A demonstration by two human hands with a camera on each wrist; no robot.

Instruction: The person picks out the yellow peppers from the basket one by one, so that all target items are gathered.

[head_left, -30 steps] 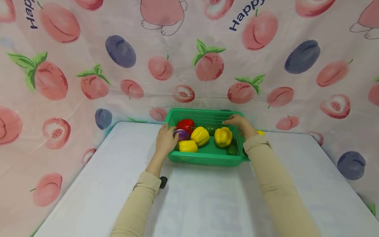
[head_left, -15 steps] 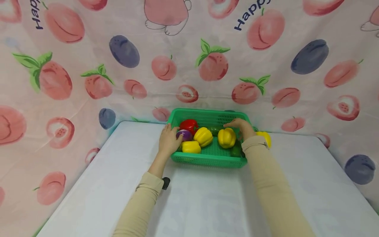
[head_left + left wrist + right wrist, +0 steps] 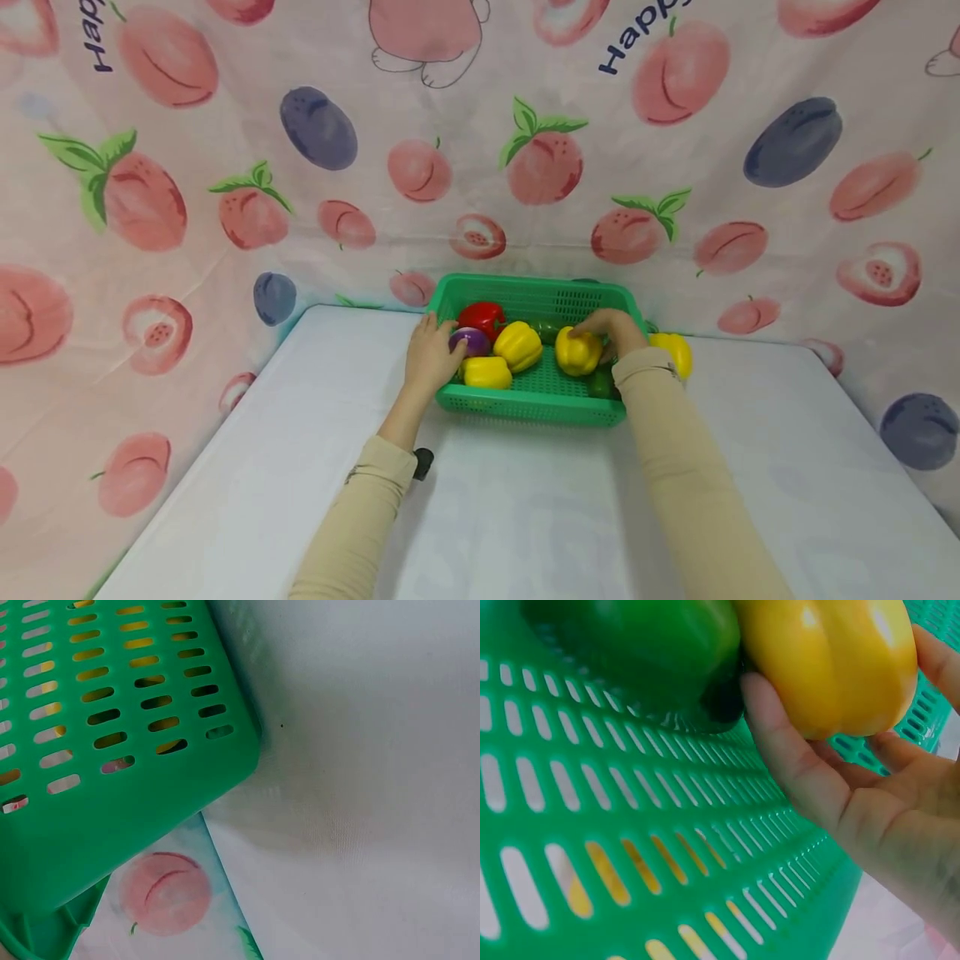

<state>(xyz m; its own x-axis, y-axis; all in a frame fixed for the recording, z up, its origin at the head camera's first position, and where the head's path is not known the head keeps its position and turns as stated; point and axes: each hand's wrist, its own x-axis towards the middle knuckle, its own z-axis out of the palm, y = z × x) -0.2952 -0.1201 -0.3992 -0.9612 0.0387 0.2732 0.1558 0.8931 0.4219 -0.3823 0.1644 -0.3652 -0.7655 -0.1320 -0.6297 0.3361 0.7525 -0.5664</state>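
Observation:
A green basket (image 3: 532, 406) holds vegetables at the table's back. My right hand (image 3: 618, 329) reaches over its right side, fingers curled around a yellow pepper (image 3: 577, 354). In the right wrist view, the hand (image 3: 885, 795) grips that pepper (image 3: 832, 660) from below and the side, beside a dark green vegetable (image 3: 660, 652). My left hand (image 3: 431, 354) holds the basket's left rim, its thumb close to a purple vegetable (image 3: 471, 342). The left wrist view has the basket's outer wall (image 3: 150, 776), with hardly any hand showing.
Also in the basket are a red pepper (image 3: 482, 319), two other yellow peppers (image 3: 517, 347) (image 3: 487, 372) and green vegetables (image 3: 546, 330). Another yellow pepper (image 3: 677, 354) is outside the basket to the right. A fruit-patterned cloth (image 3: 337, 275) rises behind the white table (image 3: 525, 517).
My right hand has come down from above the yellow pepper and its fingers have closed around it. My left hand stays at the rim. The head view has shifted slightly.

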